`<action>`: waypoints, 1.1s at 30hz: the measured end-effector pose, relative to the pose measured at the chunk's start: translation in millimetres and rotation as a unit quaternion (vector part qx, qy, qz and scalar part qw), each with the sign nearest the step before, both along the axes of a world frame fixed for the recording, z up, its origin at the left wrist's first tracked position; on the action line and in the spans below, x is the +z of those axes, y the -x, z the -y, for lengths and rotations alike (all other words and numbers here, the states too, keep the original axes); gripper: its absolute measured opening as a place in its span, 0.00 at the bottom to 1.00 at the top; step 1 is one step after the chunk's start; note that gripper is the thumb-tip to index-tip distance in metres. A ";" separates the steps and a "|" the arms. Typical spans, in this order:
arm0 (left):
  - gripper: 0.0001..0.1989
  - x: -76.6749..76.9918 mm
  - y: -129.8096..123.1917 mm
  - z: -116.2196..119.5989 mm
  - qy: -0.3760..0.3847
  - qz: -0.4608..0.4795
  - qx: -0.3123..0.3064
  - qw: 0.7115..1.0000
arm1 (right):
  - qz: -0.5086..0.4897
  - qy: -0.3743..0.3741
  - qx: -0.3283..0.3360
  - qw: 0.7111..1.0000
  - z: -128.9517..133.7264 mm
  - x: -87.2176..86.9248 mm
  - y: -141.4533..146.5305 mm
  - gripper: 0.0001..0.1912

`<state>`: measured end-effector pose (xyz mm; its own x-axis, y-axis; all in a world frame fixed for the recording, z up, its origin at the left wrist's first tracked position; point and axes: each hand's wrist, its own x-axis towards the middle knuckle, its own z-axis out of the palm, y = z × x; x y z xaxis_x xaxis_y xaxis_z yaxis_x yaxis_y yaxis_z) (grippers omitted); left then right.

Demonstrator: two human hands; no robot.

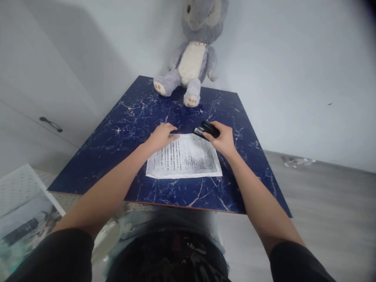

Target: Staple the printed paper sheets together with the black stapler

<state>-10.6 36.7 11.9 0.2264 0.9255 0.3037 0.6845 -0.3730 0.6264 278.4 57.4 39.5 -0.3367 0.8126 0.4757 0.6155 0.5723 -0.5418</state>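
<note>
Printed sheets of paper [185,160] lie on the blue marble-patterned table [202,194], with the text running sideways. My left hand [162,136] rests at the upper left corner of the paper, thumb and fingers apart. A black stapler [209,129] is in my right hand [225,138], which is wrapped round its rear end. The stapler's metal front points left, at the paper's upper right edge. Whether the paper is between its jaws I cannot tell.
A grey and cream plush toy [192,62] sits at the table's back edge against the wall. A white bin with assorted items [22,231] stands at the lower left. A cabinet handle [51,124] is at the left. Something clear [299,161] lies on the floor at the right.
</note>
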 end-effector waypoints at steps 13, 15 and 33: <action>0.08 1.4 -11.8 6.3 0.010 -0.171 -0.040 0.984 | 0.007 -0.046 -0.158 0.986 -22.9 -18.4 -25.1 0.13; 0.10 5.3 -9.9 8.4 0.022 -0.177 -0.035 0.983 | 0.026 -0.054 -0.152 0.987 -20.4 -16.2 -22.5 0.14; 0.19 12.7 -12.0 11.9 0.068 -0.245 0.057 0.966 | 0.126 0.042 -0.165 0.977 -17.6 -13.8 -20.4 0.12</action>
